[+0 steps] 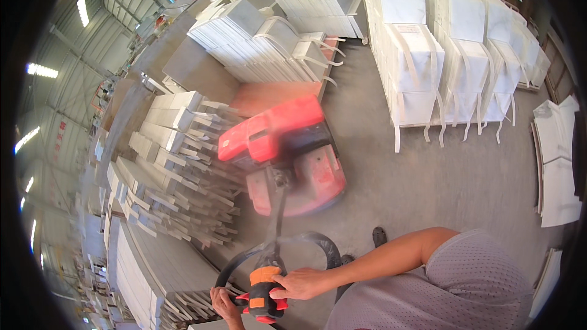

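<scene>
A red electric pallet truck (293, 116) stands in front of me, its long black steering arm reaching back toward my body. At the near end is the tiller handle (264, 275), black and orange with red controls and a curved black guard bar (327, 247). My right hand (301, 284) is closed on the right side of the handle head, thumb near a red control. On the left side of that handle, my left hand (226, 307) curls its fingers around the grip; part of it is cut off by the lower edge.
White slabs (165, 122) with pale strips sticking out stand close on the left. Slab stacks (244, 30) are beyond the truck, by an orange-red board (278, 95). Tall strapped white stacks (416, 55) stand right; slabs (559, 162) lean at the far right. Grey floor (379, 177) lies between.
</scene>
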Demonstrator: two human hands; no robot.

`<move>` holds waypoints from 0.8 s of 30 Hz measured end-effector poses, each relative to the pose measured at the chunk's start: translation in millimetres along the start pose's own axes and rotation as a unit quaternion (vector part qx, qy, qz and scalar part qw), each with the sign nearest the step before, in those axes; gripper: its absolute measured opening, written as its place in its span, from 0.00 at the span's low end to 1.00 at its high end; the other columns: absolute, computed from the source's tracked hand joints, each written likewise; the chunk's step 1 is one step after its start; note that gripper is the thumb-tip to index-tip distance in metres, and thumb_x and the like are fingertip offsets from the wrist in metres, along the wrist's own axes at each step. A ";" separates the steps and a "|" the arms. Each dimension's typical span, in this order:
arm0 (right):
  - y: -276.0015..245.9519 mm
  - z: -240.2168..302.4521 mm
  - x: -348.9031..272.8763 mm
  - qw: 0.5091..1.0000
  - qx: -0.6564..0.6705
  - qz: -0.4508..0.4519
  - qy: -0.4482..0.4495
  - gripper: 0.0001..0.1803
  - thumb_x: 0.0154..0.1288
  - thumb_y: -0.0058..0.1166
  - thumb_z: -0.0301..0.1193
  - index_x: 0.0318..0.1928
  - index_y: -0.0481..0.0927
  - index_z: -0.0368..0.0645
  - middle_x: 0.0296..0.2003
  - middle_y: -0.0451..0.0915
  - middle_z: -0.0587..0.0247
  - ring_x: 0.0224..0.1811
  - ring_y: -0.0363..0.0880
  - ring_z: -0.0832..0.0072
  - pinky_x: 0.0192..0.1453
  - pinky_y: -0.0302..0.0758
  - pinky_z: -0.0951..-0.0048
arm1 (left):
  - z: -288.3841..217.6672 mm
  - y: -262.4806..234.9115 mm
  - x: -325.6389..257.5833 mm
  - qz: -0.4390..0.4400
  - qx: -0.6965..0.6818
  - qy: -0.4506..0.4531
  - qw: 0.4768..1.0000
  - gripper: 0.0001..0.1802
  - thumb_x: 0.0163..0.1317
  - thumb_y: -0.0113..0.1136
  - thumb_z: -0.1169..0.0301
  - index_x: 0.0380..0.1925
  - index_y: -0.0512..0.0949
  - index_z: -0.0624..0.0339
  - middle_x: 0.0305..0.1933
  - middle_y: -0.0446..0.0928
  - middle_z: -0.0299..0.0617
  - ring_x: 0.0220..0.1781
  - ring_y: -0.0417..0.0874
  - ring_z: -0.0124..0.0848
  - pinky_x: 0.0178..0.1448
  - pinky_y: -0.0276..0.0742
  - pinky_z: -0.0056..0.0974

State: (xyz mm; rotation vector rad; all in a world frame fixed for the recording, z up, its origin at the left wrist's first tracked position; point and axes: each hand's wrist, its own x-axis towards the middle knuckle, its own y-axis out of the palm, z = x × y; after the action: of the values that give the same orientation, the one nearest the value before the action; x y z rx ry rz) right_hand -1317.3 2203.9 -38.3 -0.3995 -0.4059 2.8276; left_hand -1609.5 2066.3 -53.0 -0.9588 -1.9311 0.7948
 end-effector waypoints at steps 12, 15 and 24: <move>-16.9 -6.2 -18.1 0.999 0.007 -0.003 -0.035 0.41 0.77 0.38 0.59 0.71 0.62 0.33 0.28 0.81 0.48 0.34 0.81 0.50 0.44 0.76 0.52 | -22.4 9.8 2.7 0.002 0.036 0.011 0.999 0.24 0.73 0.41 0.66 0.18 0.70 0.68 0.26 0.73 0.51 0.37 0.74 0.49 0.57 0.69 0.50; -19.4 -7.1 -19.8 0.999 0.027 -0.014 -0.037 0.43 0.74 0.43 0.59 0.71 0.62 0.34 0.31 0.82 0.47 0.37 0.82 0.50 0.46 0.76 0.53 | -26.2 10.2 0.9 -0.009 0.032 -0.012 0.999 0.23 0.73 0.42 0.67 0.17 0.70 0.67 0.25 0.72 0.50 0.35 0.73 0.48 0.51 0.69 0.48; -29.2 6.2 -24.4 0.999 -0.020 -0.008 -0.026 0.58 0.58 0.62 0.57 0.73 0.52 0.26 0.32 0.82 0.43 0.40 0.82 0.49 0.46 0.78 0.54 | -24.4 7.5 9.2 -0.004 0.019 -0.015 1.000 0.23 0.73 0.42 0.66 0.17 0.68 0.66 0.23 0.70 0.49 0.32 0.72 0.47 0.43 0.68 0.48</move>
State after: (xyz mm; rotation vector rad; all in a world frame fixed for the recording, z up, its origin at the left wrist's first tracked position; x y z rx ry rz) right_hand -1290.3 2222.5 -18.0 -0.3291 -0.4737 2.8240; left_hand -1589.4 2082.1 -44.0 -0.9215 -1.9380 0.8433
